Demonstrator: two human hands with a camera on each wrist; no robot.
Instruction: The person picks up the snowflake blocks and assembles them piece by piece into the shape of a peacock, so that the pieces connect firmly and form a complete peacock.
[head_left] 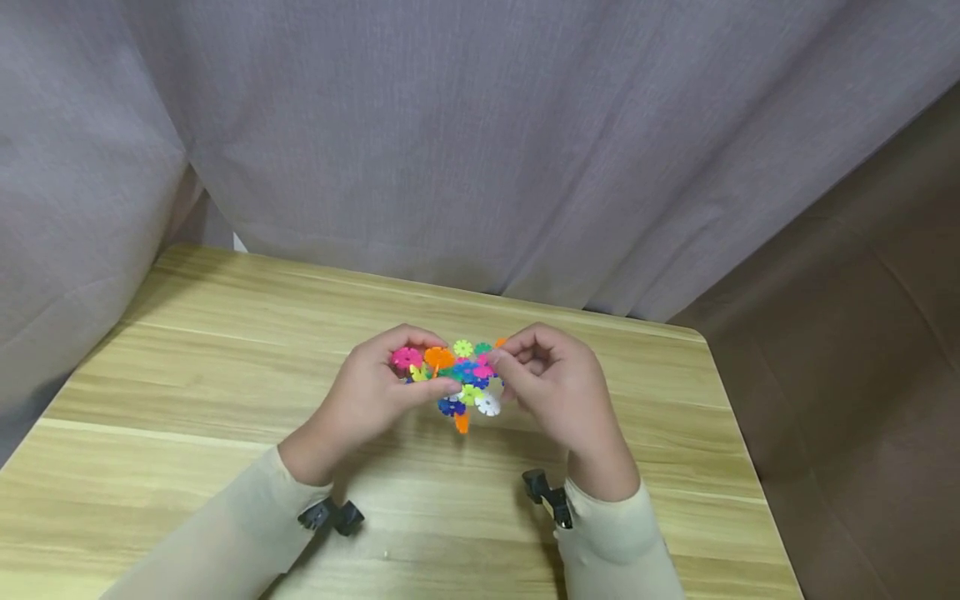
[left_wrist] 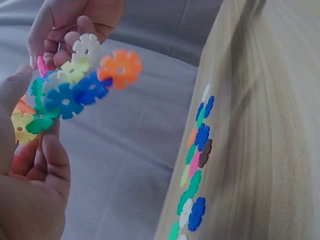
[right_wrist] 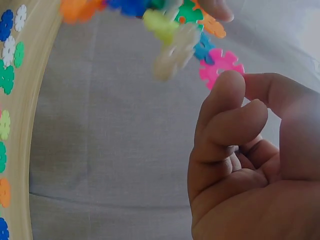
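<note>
Both hands hold up a cluster of colourful snowflake-shaped plastic discs (head_left: pixel 461 379) above the wooden table (head_left: pixel 187 375). My left hand (head_left: pixel 390 383) grips the cluster's left side, thumb in front and fingers curled over the top. My right hand (head_left: pixel 528 367) pinches a pink disc (right_wrist: pixel 220 65) at the cluster's right edge between thumb and forefinger. In the left wrist view the cluster (left_wrist: pixel 75 85) fans out from my left hand (left_wrist: pixel 30 175), an orange disc (left_wrist: pixel 120 67) standing out at its end. The right hand (right_wrist: pixel 240 165) fills the lower right of its own view.
Several loose discs (left_wrist: pixel 197 165) lie in a row on the table, also visible as loose discs (right_wrist: pixel 7 75) in the right wrist view. A grey curtain (head_left: pixel 480 150) hangs behind the table. Black wrist camera mounts (head_left: pixel 330 515) sit under both sleeves. A brown surface (head_left: pixel 847 350) stands to the right.
</note>
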